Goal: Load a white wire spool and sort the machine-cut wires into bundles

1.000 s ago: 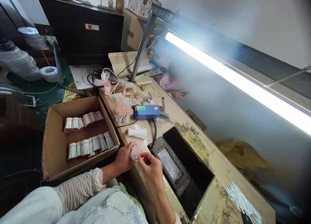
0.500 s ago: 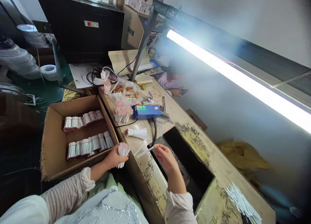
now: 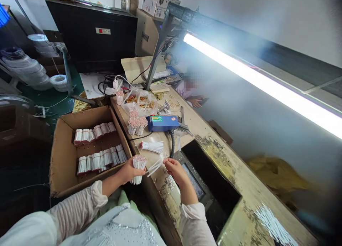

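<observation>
My left hand [image 3: 127,172] is wrapped round a bundle of white wires [image 3: 139,170] with pinkish-red ends facing up, at the bench's near edge. My right hand [image 3: 175,169] has thumb and fingertips pinched on a thin white strip [image 3: 155,167]; whether it holds one or two strips is unclear. Another bundle lies on its side just beyond, its white wires [image 3: 153,147] fanned to the right. Farther back, several upright bundles [image 3: 137,123] stand together beside a blue box-shaped device [image 3: 163,123].
Left of the bench, a cardboard box [image 3: 62,160] holds two rows of bundles. A dark recess [image 3: 211,178] with a screen is cut into the bench [image 3: 203,128]. Loose white wires [image 3: 275,224] lie at right. A lamp tube [image 3: 256,75] hangs overhead; a person [image 3: 187,93] sits opposite.
My right hand has moved slightly left and down, bringing the strip closer to the bundle in my left hand. The whole view has shifted a little.
</observation>
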A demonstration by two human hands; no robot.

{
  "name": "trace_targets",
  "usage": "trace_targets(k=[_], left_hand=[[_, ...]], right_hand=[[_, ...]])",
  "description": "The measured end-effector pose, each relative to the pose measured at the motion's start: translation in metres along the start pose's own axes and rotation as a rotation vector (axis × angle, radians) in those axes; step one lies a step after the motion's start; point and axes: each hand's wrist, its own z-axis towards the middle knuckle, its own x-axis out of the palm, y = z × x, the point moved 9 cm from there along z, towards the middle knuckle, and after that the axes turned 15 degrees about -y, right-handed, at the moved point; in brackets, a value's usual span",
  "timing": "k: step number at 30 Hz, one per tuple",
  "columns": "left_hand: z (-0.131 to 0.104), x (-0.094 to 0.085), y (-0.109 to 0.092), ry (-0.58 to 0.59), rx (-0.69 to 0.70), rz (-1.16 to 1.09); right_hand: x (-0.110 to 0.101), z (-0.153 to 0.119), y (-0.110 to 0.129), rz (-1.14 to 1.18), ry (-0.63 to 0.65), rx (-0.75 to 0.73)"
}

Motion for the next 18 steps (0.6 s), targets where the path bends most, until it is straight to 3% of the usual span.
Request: trace_targets(k=[3, 7, 9, 13, 18], left_hand=[[0.012, 0.005, -0.001, 0.000, -0.049, -0.016], [0.008, 0.036, 0.009, 0.247, -0.254, -0.057], [0.004, 0.048, 0.016, 0.317, -0.332, -0.096], [0.000, 0.064, 0.032, 0.334, -0.410, -0.181], [0.000, 0.072, 0.049, 0.245, -0.455, -0.214]], right_hand=[[0.005, -0.015, 0.012, -0.012, 0.067, -0.006], [0.013, -0.025, 0.024, -0.017, 0.151, -0.009], [0.015, -0.026, 0.027, -0.024, 0.165, -0.009], [0.017, -0.025, 0.026, -0.047, 0.146, 0.000], [0.021, -0.027, 0.023, -0.045, 0.110, 0.004]])
